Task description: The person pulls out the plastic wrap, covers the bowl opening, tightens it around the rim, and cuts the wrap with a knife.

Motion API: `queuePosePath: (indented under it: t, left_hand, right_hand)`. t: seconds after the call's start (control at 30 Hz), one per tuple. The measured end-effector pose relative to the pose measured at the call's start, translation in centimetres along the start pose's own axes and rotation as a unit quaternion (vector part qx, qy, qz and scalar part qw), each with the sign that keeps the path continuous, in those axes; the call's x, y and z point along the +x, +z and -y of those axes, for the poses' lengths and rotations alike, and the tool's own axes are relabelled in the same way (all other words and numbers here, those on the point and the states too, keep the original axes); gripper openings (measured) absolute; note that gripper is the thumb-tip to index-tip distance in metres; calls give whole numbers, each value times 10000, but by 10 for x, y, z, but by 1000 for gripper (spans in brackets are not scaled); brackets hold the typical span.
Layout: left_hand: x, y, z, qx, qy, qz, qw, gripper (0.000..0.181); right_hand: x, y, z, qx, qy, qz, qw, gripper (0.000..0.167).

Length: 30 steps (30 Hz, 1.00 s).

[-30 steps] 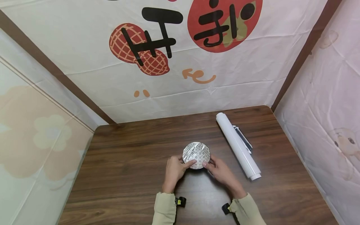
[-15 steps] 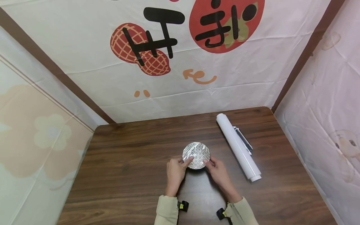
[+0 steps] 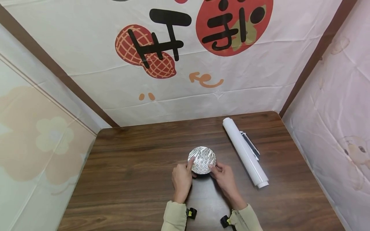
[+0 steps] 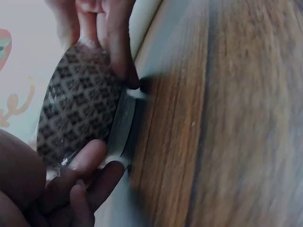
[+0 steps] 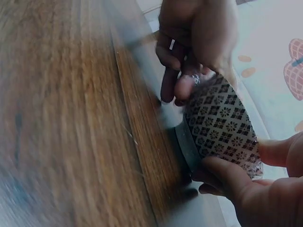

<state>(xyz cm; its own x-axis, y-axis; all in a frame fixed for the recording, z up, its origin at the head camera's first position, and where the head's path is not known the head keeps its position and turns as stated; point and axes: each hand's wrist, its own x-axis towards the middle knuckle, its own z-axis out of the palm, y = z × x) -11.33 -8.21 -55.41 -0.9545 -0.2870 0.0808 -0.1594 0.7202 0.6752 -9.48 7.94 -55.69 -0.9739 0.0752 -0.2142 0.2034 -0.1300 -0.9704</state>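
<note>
A small round bowl is near the middle of the table, with shiny clear film stretched over its top. Dark patterned sides of the bowl show in the left wrist view, with crumpled film glinting near the fingers. My left hand holds the bowl's near left edge, one digit lying up along the rim. On the opposite side my right hand grips the bowl, thumb on its top edge and fingers against the side. The right wrist view shows my left fingertips against the film at the bowl's edge.
A long white roll, apparently cling film, lies slanting to the right of the bowl. Against its right side is a slim black-and-white tool, perhaps a utility knife. Printed fabric walls stand behind and beside the wooden table.
My left hand has shifted slightly right, and its digit on top has swung from pointing across the film to pointing up along the left rim. My right hand keeps its hold; both forearms have drawn inward.
</note>
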Motion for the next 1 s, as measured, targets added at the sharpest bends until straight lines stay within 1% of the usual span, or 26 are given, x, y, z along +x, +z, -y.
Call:
queuePosePath:
  t: [0.13, 0.2, 0.23, 0.33, 0.4, 0.43, 0.5, 0.53, 0.57, 0.63, 0.7, 0.8, 0.83, 0.93, 1.0]
  left_hand:
    - [-1, 2, 0, 1, 16, 20, 10000, 76]
    - [1, 3, 4, -187, 11, 42, 9998, 78]
    - [3, 5, 10, -288, -15, 57, 9996, 78]
    - [9, 12, 30, -600, -45, 158, 9981, 71]
    - [10, 9, 34, -854, -62, 269, 9960, 65]
    - [10, 7, 36, -927, -59, 292, 9952, 59]
    - [6, -2, 28, -1112, -119, 305, 9933, 41]
    - [4, -4, 24, -1194, -119, 264, 9924, 30]
    - [3, -7, 19, -1300, -156, 216, 9912, 23]
    - [-1, -7, 15, -1378, -282, 82, 9900, 22]
    - [-5, -6, 11, -1546, -417, -16, 9871, 24]
    - [-13, -2, 5, -2008, -596, 56, 9778, 32]
    - [-16, 0, 3, -2233, -611, 122, 9728, 36]
    - [-20, 8, -1, -2945, -562, 373, 9533, 46]
    - [-20, 15, -2, -3350, -496, 460, 9398, 49]
  right_hand:
    - [-2, 3, 0, -64, -41, -57, 10000, 46]
    - [-2, 3, -2, -88, -22, -89, 9999, 47]
    - [-2, 2, -2, -90, -7, -93, 9999, 48]
    - [1, -1, -5, -246, 46, -115, 9996, 50]
    - [3, -5, -7, -456, 114, -109, 9988, 51]
    - [5, -7, -8, -561, 146, -123, 9982, 51]
    - [7, -10, -8, -792, 254, -195, 9963, 52]
    - [9, -11, -7, -835, 284, -235, 9958, 51]
    - [11, -13, -7, -836, 298, -269, 9957, 50]
    - [14, -14, -6, -716, 291, -341, 9964, 48]
    - [17, -14, -6, -514, 288, -367, 9976, 46]
    - [19, -13, -7, -222, 290, -317, 9988, 47]
    - [19, -12, -7, -153, 293, -301, 9990, 48]
    - [17, -10, -7, -41, 296, -288, 9991, 46]
    - [16, -8, -6, -19, 273, -293, 9992, 44]
